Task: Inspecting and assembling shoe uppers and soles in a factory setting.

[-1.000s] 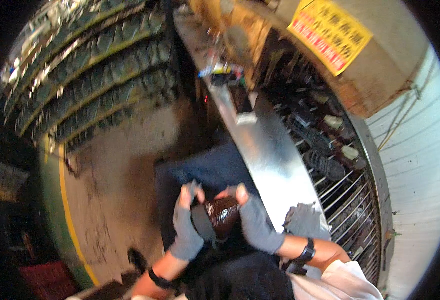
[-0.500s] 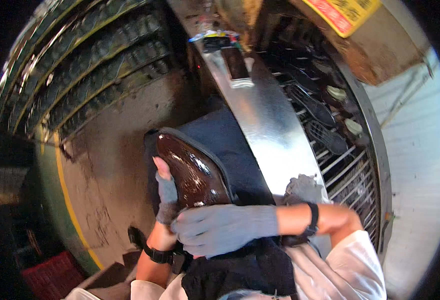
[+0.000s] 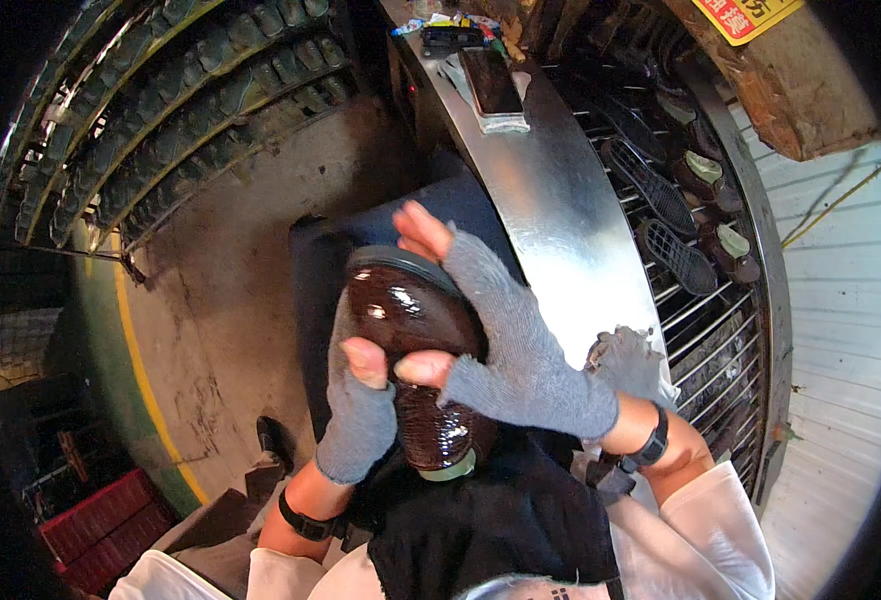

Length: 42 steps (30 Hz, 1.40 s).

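A glossy dark brown leather shoe with a black sole edge is held over my lap, its toe away from me. A pale green piece, seemingly a last, shows at its near end. My left hand, in a grey fingerless glove, is closed on the shoe's left side, with the thumb on the upper and the other fingers hidden. Gloved alike, my right hand grips the right side. Its thumb presses on the upper, while the fingers reach along the sole edge past the toe.
A shiny metal bench runs along my right, carrying a dark phone-like slab and a grey rag. Beyond it, soles and shoes lie on a barred rack. Shelves of shoes stand far left; a red crate sits near left.
My right hand has moved from across the shoe's near end up to its right side and toe. The shoe has turned, so its near end with the green piece now shows.
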{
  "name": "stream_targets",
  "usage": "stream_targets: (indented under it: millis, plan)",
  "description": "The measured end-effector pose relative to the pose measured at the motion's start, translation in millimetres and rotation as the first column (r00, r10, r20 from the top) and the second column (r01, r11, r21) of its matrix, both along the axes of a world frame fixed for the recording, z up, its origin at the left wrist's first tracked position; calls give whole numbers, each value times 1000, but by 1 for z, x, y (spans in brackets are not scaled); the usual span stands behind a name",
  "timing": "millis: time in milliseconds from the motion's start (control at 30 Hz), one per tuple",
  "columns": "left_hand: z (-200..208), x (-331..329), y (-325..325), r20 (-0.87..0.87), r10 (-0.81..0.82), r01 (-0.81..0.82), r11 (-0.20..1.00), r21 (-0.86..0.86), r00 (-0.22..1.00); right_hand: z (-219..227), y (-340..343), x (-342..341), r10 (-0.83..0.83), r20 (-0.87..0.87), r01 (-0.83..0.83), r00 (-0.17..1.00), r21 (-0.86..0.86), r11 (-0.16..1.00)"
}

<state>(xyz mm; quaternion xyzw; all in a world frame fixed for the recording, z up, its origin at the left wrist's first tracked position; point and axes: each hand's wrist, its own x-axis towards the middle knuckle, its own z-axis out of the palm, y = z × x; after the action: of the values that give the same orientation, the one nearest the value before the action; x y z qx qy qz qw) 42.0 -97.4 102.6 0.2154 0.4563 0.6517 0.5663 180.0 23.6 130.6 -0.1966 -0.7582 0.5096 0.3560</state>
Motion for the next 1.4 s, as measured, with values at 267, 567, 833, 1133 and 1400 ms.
stream_targets:
  millis: [267, 567, 833, 1133, 1400]
  plan:
    - [-2, 11, -6, -251, 226, -246, 968, -50, 941, -3, -2, -1, 33, 153, -29, 988, -27, 999]
    - [17, -56, 76, -245, 4, 86, 930, 357, 970, -114, -14, -2, -111, -582, -593, 805, -788, -167]
    - [-7, -42, 69, -256, 82, -38, 985, 170, 963, -92, -42, 64, 102, -384, -387, 918, -922, 14]
    - [-44, -15, 52, -796, 486, -217, 874, 435, 361, -58, -37, 38, 121, -30, -65, 992, -954, 293]
    - [-64, 9, 9, 78, 93, -101, 988, 120, 993, -51, -5, -12, -92, -191, -123, 977, -865, 486]
